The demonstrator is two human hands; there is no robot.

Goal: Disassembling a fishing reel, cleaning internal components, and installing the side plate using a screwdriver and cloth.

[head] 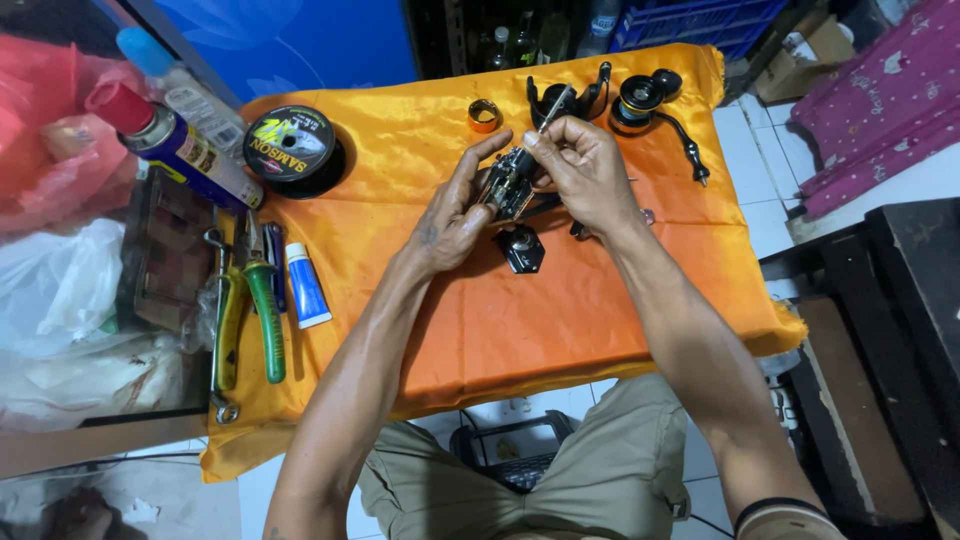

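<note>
Over an orange satin cloth (520, 320) my left hand (455, 210) holds a small black fishing reel body (508, 185) with exposed metal parts. My right hand (585, 170) pinches a thin metal tool (552, 108) whose tip points into the top of the reel body. Directly below the hands a black reel side cover (521, 249) lies on the cloth. At the far edge sit a black rotor part (565, 98), a black spool (637, 100) with a handle arm (685, 145), and a small orange ring (485, 115).
A line spool (290, 145) lies at the cloth's far left, with two spray cans (180, 140) beside it. Green-handled pliers (262, 300), a wrench (222, 330) and a small blue-white tube (306, 285) lie along the left. Plastic bags (60, 300) sit left, a dark bench (900, 340) right.
</note>
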